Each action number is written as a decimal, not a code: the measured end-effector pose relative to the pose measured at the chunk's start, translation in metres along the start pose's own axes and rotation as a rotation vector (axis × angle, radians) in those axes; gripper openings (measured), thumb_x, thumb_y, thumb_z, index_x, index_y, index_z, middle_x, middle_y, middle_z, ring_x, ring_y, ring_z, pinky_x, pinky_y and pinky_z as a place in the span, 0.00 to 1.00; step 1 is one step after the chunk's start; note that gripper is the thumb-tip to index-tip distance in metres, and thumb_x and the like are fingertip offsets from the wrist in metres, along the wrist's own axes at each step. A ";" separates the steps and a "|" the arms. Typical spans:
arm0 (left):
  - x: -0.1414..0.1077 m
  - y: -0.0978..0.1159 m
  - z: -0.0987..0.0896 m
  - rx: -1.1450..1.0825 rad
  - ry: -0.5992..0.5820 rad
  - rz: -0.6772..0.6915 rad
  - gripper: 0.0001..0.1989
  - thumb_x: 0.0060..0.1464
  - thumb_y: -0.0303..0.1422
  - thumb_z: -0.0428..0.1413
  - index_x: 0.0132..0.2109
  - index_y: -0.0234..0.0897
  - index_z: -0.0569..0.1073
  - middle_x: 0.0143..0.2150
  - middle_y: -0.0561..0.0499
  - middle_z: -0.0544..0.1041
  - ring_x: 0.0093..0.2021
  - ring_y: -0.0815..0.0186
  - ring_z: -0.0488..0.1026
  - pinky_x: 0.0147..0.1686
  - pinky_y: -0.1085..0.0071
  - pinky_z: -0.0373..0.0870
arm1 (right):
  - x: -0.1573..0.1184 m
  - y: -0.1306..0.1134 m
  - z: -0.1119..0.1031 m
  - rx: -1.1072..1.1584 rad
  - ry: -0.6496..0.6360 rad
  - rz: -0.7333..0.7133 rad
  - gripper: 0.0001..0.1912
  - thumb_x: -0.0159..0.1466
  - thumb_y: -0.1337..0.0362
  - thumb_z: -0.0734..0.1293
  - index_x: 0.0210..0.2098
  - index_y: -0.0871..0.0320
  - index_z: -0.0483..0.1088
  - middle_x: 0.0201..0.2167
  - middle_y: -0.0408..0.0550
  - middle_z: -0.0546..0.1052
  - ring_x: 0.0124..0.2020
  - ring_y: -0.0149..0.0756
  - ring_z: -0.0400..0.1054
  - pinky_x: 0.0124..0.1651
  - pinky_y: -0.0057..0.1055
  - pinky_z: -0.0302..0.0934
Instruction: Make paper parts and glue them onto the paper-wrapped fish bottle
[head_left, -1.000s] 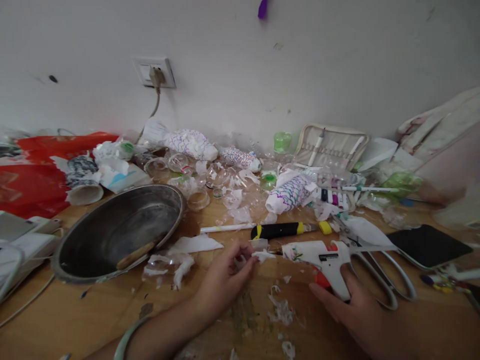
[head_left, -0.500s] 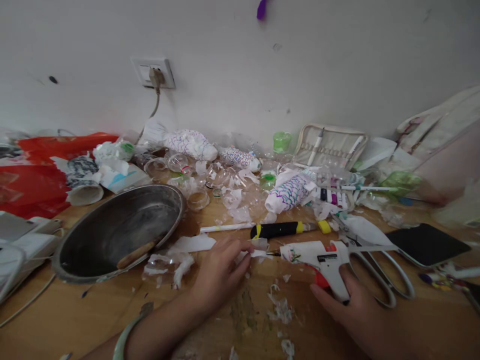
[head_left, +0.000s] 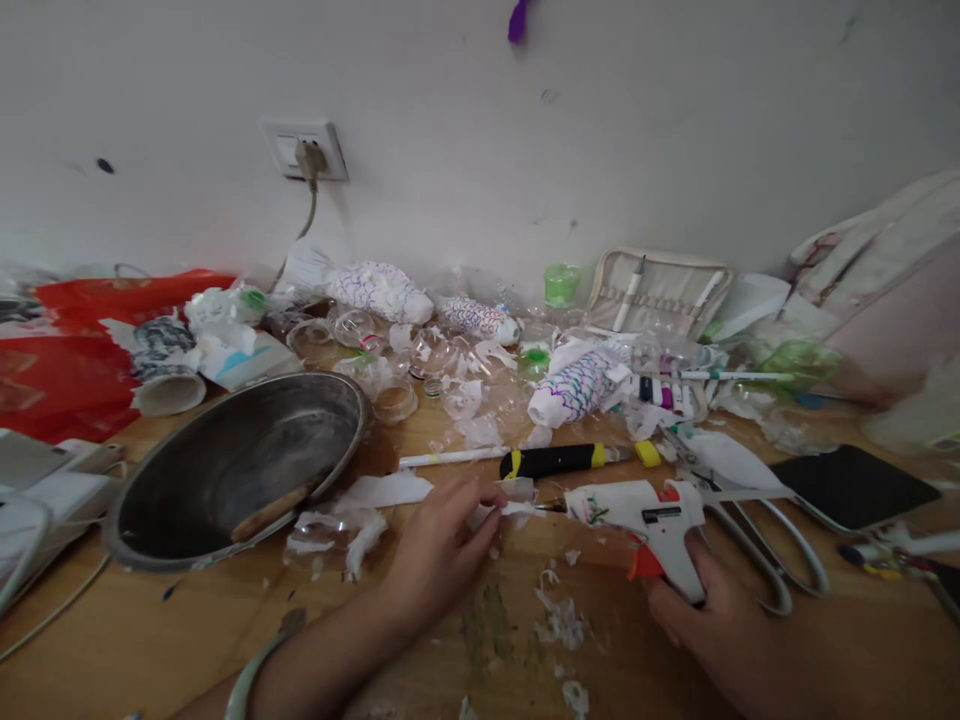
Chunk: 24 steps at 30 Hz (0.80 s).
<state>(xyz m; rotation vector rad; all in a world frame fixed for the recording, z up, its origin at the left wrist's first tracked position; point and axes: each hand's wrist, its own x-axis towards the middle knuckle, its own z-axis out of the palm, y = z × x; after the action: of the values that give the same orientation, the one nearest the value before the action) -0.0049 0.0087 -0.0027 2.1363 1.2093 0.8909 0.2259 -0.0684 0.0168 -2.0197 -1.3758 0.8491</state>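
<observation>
My left hand (head_left: 450,535) is closed in a pinch on a small white paper strip (head_left: 517,509) low over the table. The metal nozzle of a white hot glue gun (head_left: 626,503) points left, close to the strip's end. My right hand (head_left: 712,600) is closed round the lower handle of this glue gun, below its orange trigger. Just behind the two hands lies a black and yellow utility knife (head_left: 555,460), beside a thin white stick (head_left: 454,457). Large scissors (head_left: 742,530) lie partly behind the glue gun and my right hand.
A dark metal basin (head_left: 142,480) with a wooden handle in it stands at left. Paper fish with drawn scales (head_left: 574,388), cut plastic bottles and scraps crowd the back. A black phone-like slab (head_left: 855,487) lies at right; a power strip (head_left: 60,490) is far left.
My right hand has drawn the glue gun slightly to the right, and its thumb has moved in from beside the trigger toward the handle. My left hand stays almost still.
</observation>
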 end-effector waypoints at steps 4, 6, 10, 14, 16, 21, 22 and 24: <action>-0.001 -0.001 0.000 0.002 0.000 0.009 0.05 0.55 0.26 0.50 0.35 0.39 0.70 0.33 0.50 0.76 0.36 0.62 0.73 0.36 0.67 0.67 | 0.009 0.005 -0.002 -0.005 -0.111 0.047 0.10 0.51 0.54 0.60 0.28 0.54 0.63 0.22 0.41 0.72 0.25 0.39 0.67 0.28 0.31 0.61; -0.002 -0.001 0.001 0.005 -0.004 0.006 0.05 0.55 0.26 0.50 0.35 0.39 0.70 0.33 0.50 0.76 0.36 0.62 0.73 0.36 0.67 0.67 | 0.012 0.008 -0.003 -0.010 -0.169 0.049 0.13 0.51 0.51 0.62 0.29 0.54 0.64 0.23 0.43 0.74 0.28 0.42 0.70 0.29 0.31 0.63; -0.001 -0.001 0.001 0.011 -0.004 0.019 0.05 0.55 0.25 0.50 0.35 0.39 0.69 0.33 0.51 0.76 0.36 0.63 0.73 0.36 0.67 0.67 | 0.014 0.012 -0.003 -0.042 -0.170 0.100 0.23 0.50 0.44 0.63 0.35 0.55 0.67 0.30 0.48 0.77 0.35 0.46 0.72 0.35 0.34 0.66; -0.001 0.001 0.000 0.007 0.000 0.039 0.06 0.54 0.25 0.49 0.35 0.38 0.69 0.33 0.51 0.76 0.35 0.63 0.73 0.36 0.68 0.67 | 0.011 0.014 -0.003 -0.106 -0.152 0.066 0.20 0.52 0.45 0.62 0.33 0.55 0.67 0.30 0.50 0.77 0.34 0.46 0.72 0.35 0.35 0.66; -0.001 0.002 0.000 0.004 0.000 0.042 0.06 0.54 0.24 0.49 0.35 0.38 0.69 0.32 0.51 0.75 0.35 0.63 0.73 0.35 0.68 0.67 | 0.011 0.015 -0.003 -0.127 -0.130 -0.001 0.18 0.53 0.47 0.61 0.30 0.55 0.66 0.28 0.49 0.76 0.31 0.45 0.72 0.33 0.35 0.66; -0.003 0.000 0.002 0.006 -0.005 0.020 0.05 0.55 0.26 0.49 0.35 0.38 0.69 0.32 0.50 0.76 0.35 0.62 0.73 0.35 0.67 0.68 | 0.011 0.022 0.001 -0.167 -0.088 -0.072 0.15 0.54 0.49 0.60 0.29 0.55 0.64 0.25 0.48 0.75 0.29 0.44 0.71 0.32 0.35 0.65; -0.003 0.000 0.002 0.003 -0.008 0.017 0.05 0.54 0.26 0.49 0.35 0.38 0.70 0.32 0.50 0.76 0.35 0.62 0.73 0.35 0.67 0.68 | 0.012 0.023 0.001 -0.176 -0.094 -0.074 0.15 0.53 0.50 0.60 0.29 0.55 0.64 0.26 0.48 0.75 0.29 0.44 0.71 0.32 0.35 0.65; -0.003 -0.001 0.002 0.001 -0.010 0.014 0.06 0.54 0.26 0.49 0.35 0.38 0.70 0.33 0.50 0.76 0.35 0.62 0.73 0.36 0.66 0.68 | 0.013 0.024 0.002 -0.186 -0.086 -0.067 0.15 0.53 0.49 0.61 0.28 0.55 0.64 0.25 0.48 0.74 0.29 0.45 0.70 0.31 0.35 0.65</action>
<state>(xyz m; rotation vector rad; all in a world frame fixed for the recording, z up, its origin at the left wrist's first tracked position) -0.0049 0.0060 -0.0059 2.1495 1.1919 0.8849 0.2426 -0.0642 -0.0045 -2.0824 -1.6143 0.8127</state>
